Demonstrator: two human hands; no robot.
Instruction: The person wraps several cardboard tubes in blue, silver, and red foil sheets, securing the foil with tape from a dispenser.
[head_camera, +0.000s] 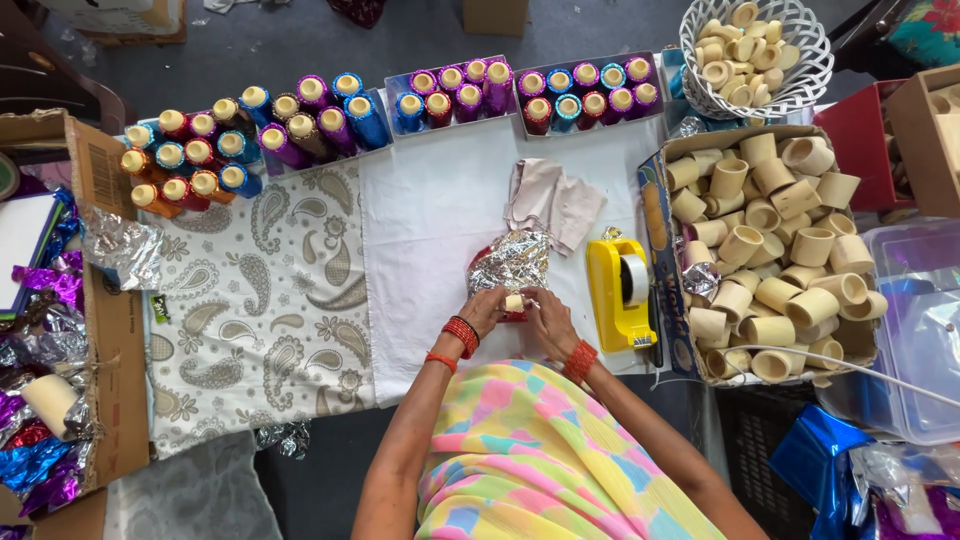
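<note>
A small cream cardboard tube (514, 302), partly wrapped in red foil, is pinched between the left hand (487, 310) and right hand (548, 322). Crinkled silver foil (511, 262) lies just beyond the grip, and a yellow tape dispenser (620, 292) stands to its right.

foil sheet (512, 262): we see crinkly silver, with a bit of red peeking out under it
small tube (514, 302): pale cream, same as the bare tubes (770, 230) we spot in the brown box
wrapped tubes (300, 125): shiny purple, blue, red and orange-gold, all with cream ends
tape dispenser (617, 295): bright yellow
cloth (255, 305): white with grey-beige paisley on our left part, plain white in the middle
rag (550, 200): dull pinkish beige
basket (800, 85): white wire
bangles (462, 335): red-orange on both wrists
garment (540, 460): pastel patches, yellow, pink, green, blue
foil scraps (40, 400): purple, blue, silver
</note>
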